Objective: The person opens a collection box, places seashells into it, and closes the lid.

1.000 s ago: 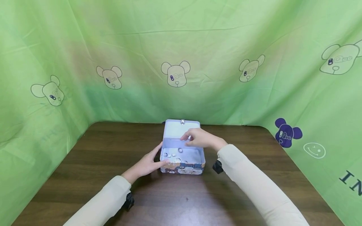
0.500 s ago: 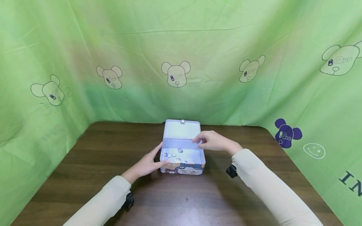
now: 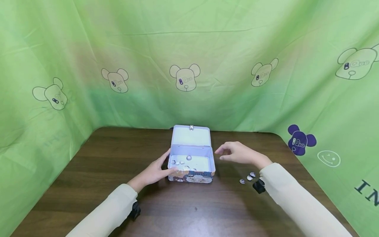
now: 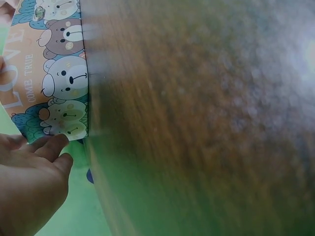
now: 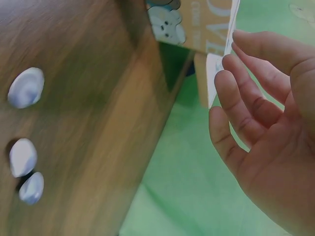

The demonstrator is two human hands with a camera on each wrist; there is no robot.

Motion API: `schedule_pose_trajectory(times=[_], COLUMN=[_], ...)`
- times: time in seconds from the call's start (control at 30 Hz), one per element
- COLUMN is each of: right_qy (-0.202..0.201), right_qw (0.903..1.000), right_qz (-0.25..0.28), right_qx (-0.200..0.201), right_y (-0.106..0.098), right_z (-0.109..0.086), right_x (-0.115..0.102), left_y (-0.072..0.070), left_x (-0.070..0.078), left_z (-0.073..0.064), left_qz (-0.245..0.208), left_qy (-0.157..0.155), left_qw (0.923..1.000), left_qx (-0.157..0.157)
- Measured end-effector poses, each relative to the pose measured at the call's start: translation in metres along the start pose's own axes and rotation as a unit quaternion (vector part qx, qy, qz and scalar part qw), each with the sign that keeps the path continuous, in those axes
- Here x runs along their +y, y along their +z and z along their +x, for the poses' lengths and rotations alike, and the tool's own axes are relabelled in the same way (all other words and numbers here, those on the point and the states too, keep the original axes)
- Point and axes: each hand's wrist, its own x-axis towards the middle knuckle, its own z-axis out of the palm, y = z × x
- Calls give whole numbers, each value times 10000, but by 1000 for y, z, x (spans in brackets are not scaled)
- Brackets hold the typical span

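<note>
A printed tin box (image 3: 190, 177) with cartoon bears and its lid (image 3: 190, 135) raised stands near the back of the table. Several small seashells (image 3: 189, 158) lie on its pale floor. At its left front corner my left hand (image 3: 154, 170) grips the box, thumb at the front rim and fingers along the side. In the left wrist view, fingertips (image 4: 61, 140) meet the box's lower corner. Just right of the box hovers my right hand (image 3: 240, 152), fingers loosely bent with nothing in them. Three shells (image 5: 23, 157) lie on the wood beside the right wrist.
The brown wooden table (image 3: 97, 171) reaches back to a green curtain (image 3: 142, 108) printed with bear heads, which also hangs at both sides. A metal clasp (image 3: 191, 127) sits at the top of the raised lid.
My right hand has moved rightward from over the box to beside it. Three shells on the table, earlier hidden behind the right arm, now show. The left hand and box stay put.
</note>
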Motion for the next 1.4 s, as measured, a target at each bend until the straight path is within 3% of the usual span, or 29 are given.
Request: schedule_pose_trajectory(times=[0.83,1.2,1.4], right_qy=[595,983,1057], right_qw=[9981,9944,9944], right_qz=[-146,-376,-68], right_qx=[79,80,13], right_y=[3,6,11], right_z=[-78,-99,-105], right_x=[49,70,76], left_y=[0,-1,-1], left_x=[0,1,2], left_z=[2,0,0], left_qz=[170,117,134], left_qy=[-26,-35,-20], left_qw=[9998,9999,9999], left_qx=[-42,-42,-41])
